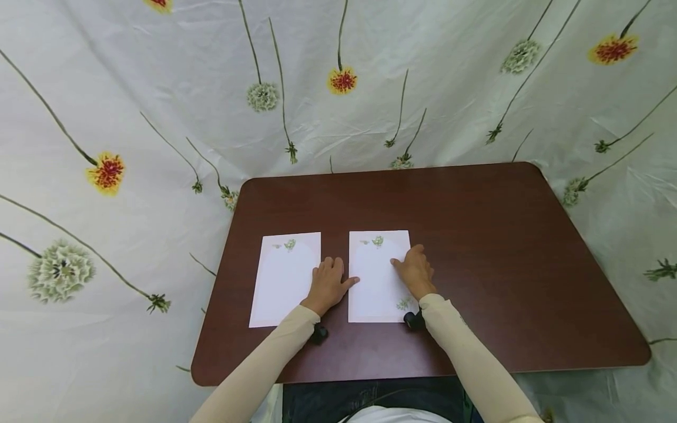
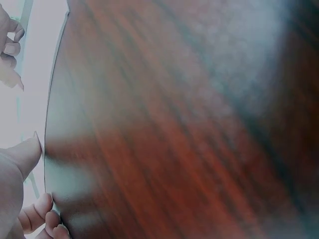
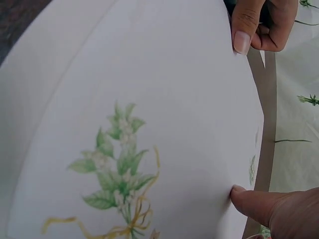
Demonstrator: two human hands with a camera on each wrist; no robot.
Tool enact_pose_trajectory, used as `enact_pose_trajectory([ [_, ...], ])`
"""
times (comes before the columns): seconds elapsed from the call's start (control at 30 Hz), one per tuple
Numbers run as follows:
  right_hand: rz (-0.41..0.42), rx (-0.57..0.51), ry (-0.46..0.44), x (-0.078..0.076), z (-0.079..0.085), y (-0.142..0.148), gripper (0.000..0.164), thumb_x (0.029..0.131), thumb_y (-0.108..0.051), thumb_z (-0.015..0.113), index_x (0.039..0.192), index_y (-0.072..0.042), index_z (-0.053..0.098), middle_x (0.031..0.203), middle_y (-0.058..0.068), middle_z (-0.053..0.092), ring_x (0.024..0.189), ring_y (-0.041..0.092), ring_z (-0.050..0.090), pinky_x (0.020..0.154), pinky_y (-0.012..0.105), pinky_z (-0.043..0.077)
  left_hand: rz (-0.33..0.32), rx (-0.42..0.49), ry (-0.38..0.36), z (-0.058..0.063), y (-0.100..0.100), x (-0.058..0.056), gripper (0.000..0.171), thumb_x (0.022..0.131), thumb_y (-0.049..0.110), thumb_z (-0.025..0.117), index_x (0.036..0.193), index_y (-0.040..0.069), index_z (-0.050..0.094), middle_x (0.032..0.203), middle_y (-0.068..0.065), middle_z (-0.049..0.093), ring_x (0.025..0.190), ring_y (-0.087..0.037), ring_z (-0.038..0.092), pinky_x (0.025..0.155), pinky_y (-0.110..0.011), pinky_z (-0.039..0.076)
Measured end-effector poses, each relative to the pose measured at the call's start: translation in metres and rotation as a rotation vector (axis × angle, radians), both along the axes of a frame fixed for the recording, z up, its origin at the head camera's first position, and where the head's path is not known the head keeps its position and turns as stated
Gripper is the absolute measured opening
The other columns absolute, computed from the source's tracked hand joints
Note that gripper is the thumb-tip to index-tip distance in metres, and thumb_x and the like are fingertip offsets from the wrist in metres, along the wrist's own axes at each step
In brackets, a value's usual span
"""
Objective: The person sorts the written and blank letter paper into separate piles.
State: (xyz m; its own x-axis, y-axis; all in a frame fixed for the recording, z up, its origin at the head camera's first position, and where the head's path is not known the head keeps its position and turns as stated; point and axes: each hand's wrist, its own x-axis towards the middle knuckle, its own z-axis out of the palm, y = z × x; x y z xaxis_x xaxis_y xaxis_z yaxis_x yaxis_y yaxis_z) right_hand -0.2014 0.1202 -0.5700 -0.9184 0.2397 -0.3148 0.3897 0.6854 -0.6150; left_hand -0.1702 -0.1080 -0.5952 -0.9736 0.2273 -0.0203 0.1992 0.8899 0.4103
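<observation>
Two white sheets with printed green sprigs lie side by side on the table. My left hand (image 1: 326,286) is between them, its thumb touching the left edge of the right sheet (image 1: 372,276) and its fingers near the right edge of the left sheet (image 1: 282,282). At the right sheet's right edge is my right hand (image 1: 415,271), its thumb resting on the paper. The right wrist view shows this thumb (image 3: 259,205) on the sheet near a printed bouquet (image 3: 119,169). Part of my right fingers is hidden there.
The brown wooden table (image 1: 502,264) has rounded corners and extends far to the right of the sheets. A pale cloth (image 1: 158,76) printed with flowers hangs behind and around it. Dark wrist cameras sit under both wrists.
</observation>
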Motion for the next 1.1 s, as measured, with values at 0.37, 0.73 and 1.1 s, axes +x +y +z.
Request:
enact_pose_trajectory([
  [0.37, -0.012, -0.035, -0.011, -0.001, 0.002, 0.003, 0.063, 0.096, -0.025, 0.078, 0.131, 0.013, 0.042, 0.125, 0.037, 0.064, 0.117, 0.052, 0.065, 0.102, 0.063, 0.044, 0.005, 0.009, -0.016, -0.002, 0.0, 0.0, 0.048, 0.097, 0.045, 0.075, 0.086, 0.012, 0.042, 0.086, -0.005, 0.039, 0.077, -0.022, 0.035, 0.073, -0.037, 0.026],
  [0.73, -0.056, -0.106, 0.006, -0.001, 0.0, 0.008, 0.066, 0.093, -0.024, 0.08, 0.134, 0.01, 0.042, 0.128, 0.035, 0.063, 0.119, 0.051, 0.063, 0.103, 0.061, 0.045, 0.007, 0.018, -0.012, -0.001, 0.001, 0.002, 0.048, 0.097, 0.045, 0.076, 0.087, 0.013, 0.042, 0.086, -0.004, 0.038, 0.078, -0.021, 0.035, 0.073, -0.037, 0.025],
  [1.1, -0.048, -0.183, 0.08, 0.0, 0.002, 0.018, 0.051, 0.094, -0.024, 0.078, 0.126, 0.006, 0.051, 0.134, 0.03, 0.05, 0.117, 0.041, 0.053, 0.1, 0.053, 0.046, 0.009, 0.024, -0.013, 0.003, 0.001, 0.002, 0.047, 0.097, 0.045, 0.075, 0.087, 0.013, 0.042, 0.086, -0.003, 0.037, 0.077, -0.02, 0.034, 0.073, -0.037, 0.025],
])
